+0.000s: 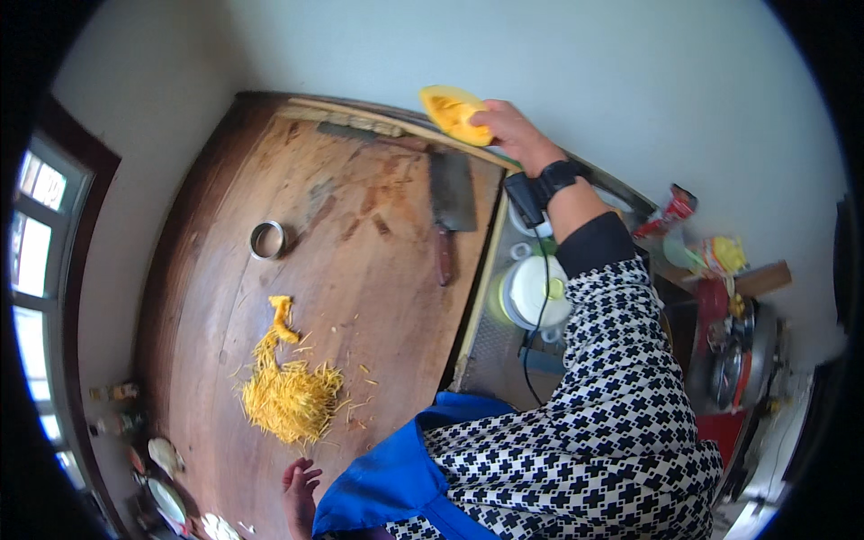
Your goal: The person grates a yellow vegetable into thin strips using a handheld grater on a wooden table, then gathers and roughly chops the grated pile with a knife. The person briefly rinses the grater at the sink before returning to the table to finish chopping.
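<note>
My right hand grips a hollowed wedge of pumpkin by its near end, held near the wall at the far side of the wooden table. The orange inner hollow of the wedge is visible. My left hand is at the near side of the table, its fingers loosely bent and apart, holding nothing. Just beyond it lies a heap of yellow shreds. A strip of orange pumpkin pulp trails from the heap's far end. Farther up stands a metal ring.
A cleaver lies on the wooden table, with a second blade by the back edge. To the right, a white-lidded container stands on a lower counter, a black cable crossing it. Bowls sit lower left.
</note>
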`<move>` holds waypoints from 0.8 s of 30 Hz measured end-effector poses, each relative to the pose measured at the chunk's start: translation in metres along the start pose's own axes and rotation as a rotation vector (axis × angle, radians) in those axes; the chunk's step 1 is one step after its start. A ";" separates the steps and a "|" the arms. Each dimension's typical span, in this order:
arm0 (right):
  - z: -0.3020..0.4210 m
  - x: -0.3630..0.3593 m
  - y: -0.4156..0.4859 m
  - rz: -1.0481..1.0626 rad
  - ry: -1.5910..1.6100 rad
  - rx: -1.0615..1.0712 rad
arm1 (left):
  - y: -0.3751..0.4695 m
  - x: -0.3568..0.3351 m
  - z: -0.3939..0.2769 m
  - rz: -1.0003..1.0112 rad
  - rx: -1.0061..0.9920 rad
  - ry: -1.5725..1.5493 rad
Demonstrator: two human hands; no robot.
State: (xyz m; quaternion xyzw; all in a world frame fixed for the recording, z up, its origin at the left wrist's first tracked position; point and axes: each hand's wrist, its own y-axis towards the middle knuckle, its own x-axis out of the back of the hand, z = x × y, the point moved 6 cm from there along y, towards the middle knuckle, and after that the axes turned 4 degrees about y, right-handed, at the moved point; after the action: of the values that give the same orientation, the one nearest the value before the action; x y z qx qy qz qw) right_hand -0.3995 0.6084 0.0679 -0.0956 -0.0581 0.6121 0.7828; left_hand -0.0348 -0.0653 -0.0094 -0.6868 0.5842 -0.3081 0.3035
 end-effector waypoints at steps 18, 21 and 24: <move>-0.222 0.220 -0.037 -0.589 -0.222 -0.321 | -0.016 -0.026 -0.038 -0.124 -0.078 0.143; -0.206 0.220 -0.027 -0.317 -0.904 -0.134 | 0.007 -0.035 -0.061 -0.153 -0.171 0.242; -0.176 0.228 -0.040 -0.432 -1.148 -0.043 | 0.045 -0.032 -0.085 -0.219 -0.320 0.409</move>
State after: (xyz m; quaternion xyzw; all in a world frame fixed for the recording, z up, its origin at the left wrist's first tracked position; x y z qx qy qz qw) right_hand -0.2690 0.8067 -0.1004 0.2476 -0.5011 0.3919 0.7308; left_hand -0.1330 -0.0444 0.0065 -0.7086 0.5970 -0.3748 0.0319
